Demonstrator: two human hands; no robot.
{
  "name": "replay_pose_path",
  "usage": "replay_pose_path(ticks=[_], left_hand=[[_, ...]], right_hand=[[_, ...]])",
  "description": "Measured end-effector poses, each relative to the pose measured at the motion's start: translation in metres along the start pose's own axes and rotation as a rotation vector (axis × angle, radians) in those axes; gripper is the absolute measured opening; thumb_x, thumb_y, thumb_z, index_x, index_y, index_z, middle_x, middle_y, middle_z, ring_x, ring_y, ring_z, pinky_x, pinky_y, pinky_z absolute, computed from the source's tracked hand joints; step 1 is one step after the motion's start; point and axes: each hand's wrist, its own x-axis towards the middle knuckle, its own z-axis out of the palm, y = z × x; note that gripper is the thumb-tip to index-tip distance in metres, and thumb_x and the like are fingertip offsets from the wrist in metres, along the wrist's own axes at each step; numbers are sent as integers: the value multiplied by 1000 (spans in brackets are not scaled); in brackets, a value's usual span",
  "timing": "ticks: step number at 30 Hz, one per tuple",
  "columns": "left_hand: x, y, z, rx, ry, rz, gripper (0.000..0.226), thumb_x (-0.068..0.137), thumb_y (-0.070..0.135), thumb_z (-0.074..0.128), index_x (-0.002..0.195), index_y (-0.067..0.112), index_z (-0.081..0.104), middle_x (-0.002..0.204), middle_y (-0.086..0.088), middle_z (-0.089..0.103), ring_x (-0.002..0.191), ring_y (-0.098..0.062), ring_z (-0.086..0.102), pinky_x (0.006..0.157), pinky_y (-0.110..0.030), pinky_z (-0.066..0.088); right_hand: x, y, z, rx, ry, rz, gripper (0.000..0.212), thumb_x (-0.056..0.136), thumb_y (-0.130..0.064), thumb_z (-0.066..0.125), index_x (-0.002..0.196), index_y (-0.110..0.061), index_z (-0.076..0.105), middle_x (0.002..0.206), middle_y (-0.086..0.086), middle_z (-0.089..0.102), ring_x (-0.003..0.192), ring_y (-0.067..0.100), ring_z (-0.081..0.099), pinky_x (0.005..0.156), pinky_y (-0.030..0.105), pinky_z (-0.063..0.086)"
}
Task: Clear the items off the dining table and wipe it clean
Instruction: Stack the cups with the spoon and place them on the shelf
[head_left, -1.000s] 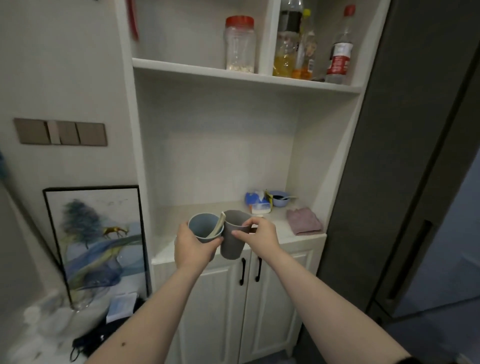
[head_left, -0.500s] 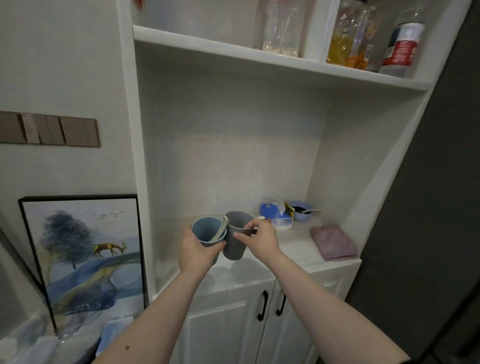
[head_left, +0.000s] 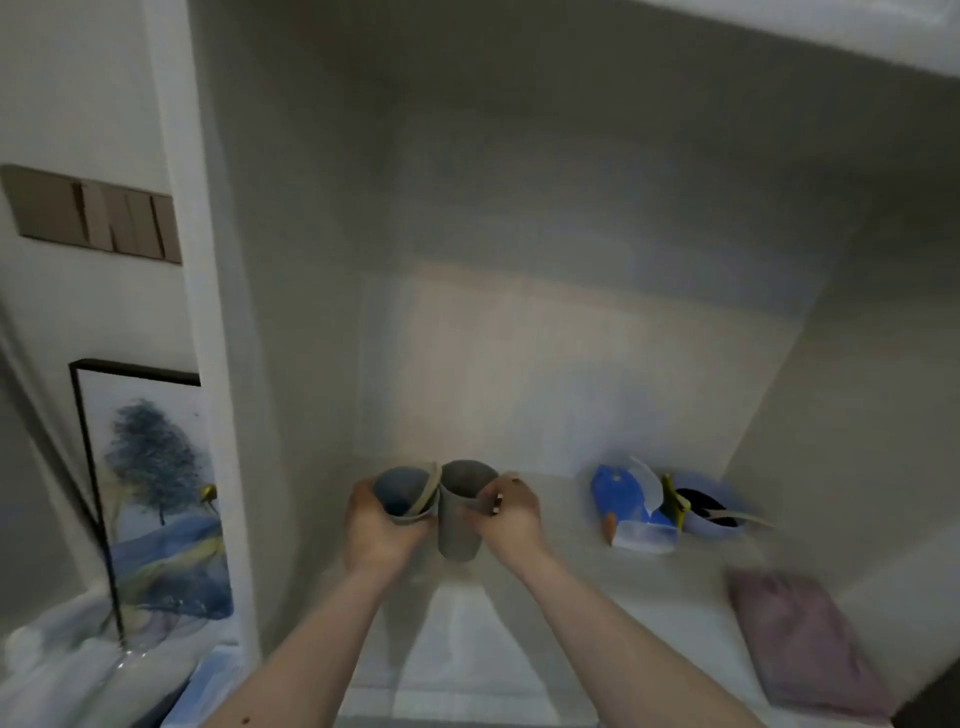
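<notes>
The left hand (head_left: 382, 525) wraps around a blue cup (head_left: 402, 493) with a pale spoon (head_left: 427, 488) leaning inside it, and the right hand (head_left: 511, 514) pinches the rim side of a grey cup (head_left: 460, 514). The two cups touch side by side, held over the near-middle of the white cabinet counter (head_left: 467, 639); the picture is smeared by motion, so whether either cup's base already rests on the counter cannot be told.

To the right on the same counter lie a blue and white packet (head_left: 626, 506) and, just beside it, a blue bowl (head_left: 714, 512) with a utensil in it. Nearer and further right lies a folded pink cloth (head_left: 808, 654). At the far left a framed painting (head_left: 156, 499) leans against the wall.

As a judgement, the clearing is well under way: these cups look like items carried from the dining table, and the things already on the counter may be too. The cups are not yet released, the table is out of view, and the wiping seems to be still ahead, perhaps with the pink cloth.

Compared with half a second ago, the hands have reached deeper into the alcove and lower toward the counter, with the same holds on both cups, and the camera has come closer, so the upper shelf's bottles have left the view.
</notes>
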Motion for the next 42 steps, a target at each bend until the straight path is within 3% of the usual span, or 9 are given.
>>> replay_pose_path(ticks=[4, 7, 13, 18, 21, 26, 33, 37, 42], left_hand=[[18, -8, 6, -10, 33, 21, 42, 51, 5, 86, 77, 26, 61, 86, -2, 68, 75, -14, 63, 68, -23, 47], [29, -16, 10, 3, 93, -27, 48, 46, 18, 87, 89, 18, 65, 90, -2, 71, 81, -18, 68, 69, -24, 50], [49, -38, 21, 47, 124, -13, 66, 37, 36, 82, 99, 23, 63, 96, 2, 70, 86, -16, 68, 75, -35, 57], [42, -49, 26, 133, 136, -27, 63, 45, 15, 86, 105, 12, 65, 108, -8, 69, 99, -25, 66, 82, -35, 54], [38, -56, 30, 242, 146, -52, 49, 55, 21, 82, 100, 9, 67, 103, -13, 70, 98, -30, 66, 78, -35, 53], [40, -72, 35, 311, 205, -92, 56, 61, 31, 80, 107, 8, 60, 105, -17, 66, 100, -37, 60, 78, -37, 49], [66, -77, 45, 309, 280, -52, 48, 64, 20, 77, 106, 4, 60, 105, -21, 65, 101, -39, 59, 83, -38, 45], [86, -76, 54, 268, 293, -7, 47, 62, 13, 79, 104, 3, 60, 103, -22, 65, 99, -40, 59, 82, -41, 46], [110, -73, 67, 197, 327, -71, 52, 64, 12, 71, 114, 10, 57, 110, -18, 63, 106, -37, 57, 84, -40, 48]], right_hand=[[22, 7, 26, -26, -50, 2, 37, 77, -11, 66, 58, -24, 38, 89, 5, 50, 78, 16, 45, 56, 14, 31], [31, 8, 39, 11, -71, 40, 24, 77, -12, 66, 67, -17, 44, 87, 1, 46, 72, 14, 44, 55, 6, 34], [34, 10, 51, 111, -21, -8, 24, 75, -7, 68, 86, -17, 48, 109, 10, 52, 86, 16, 48, 73, 20, 36], [16, 17, 48, 282, 12, 26, 36, 79, -3, 66, 92, -21, 37, 93, 3, 52, 82, 17, 50, 70, 16, 39], [8, 24, 54, 346, 35, 80, 43, 80, -8, 70, 99, -19, 33, 97, 2, 52, 86, 16, 53, 74, 26, 43], [12, 33, 86, 638, 101, 221, 62, 66, 14, 73, 91, -23, 31, 103, 8, 55, 89, 18, 56, 64, 17, 53], [39, 38, 105, 492, 36, 199, 51, 63, 0, 80, 91, -27, 48, 93, 2, 67, 86, 20, 66, 72, 31, 54], [63, 37, 116, 508, 26, 195, 47, 70, 7, 73, 102, -19, 52, 86, 2, 65, 74, 13, 63, 57, 12, 49], [94, 34, 128, 429, 56, 186, 28, 86, 8, 56, 88, -20, 54, 78, 5, 61, 65, 13, 57, 44, 7, 42]])
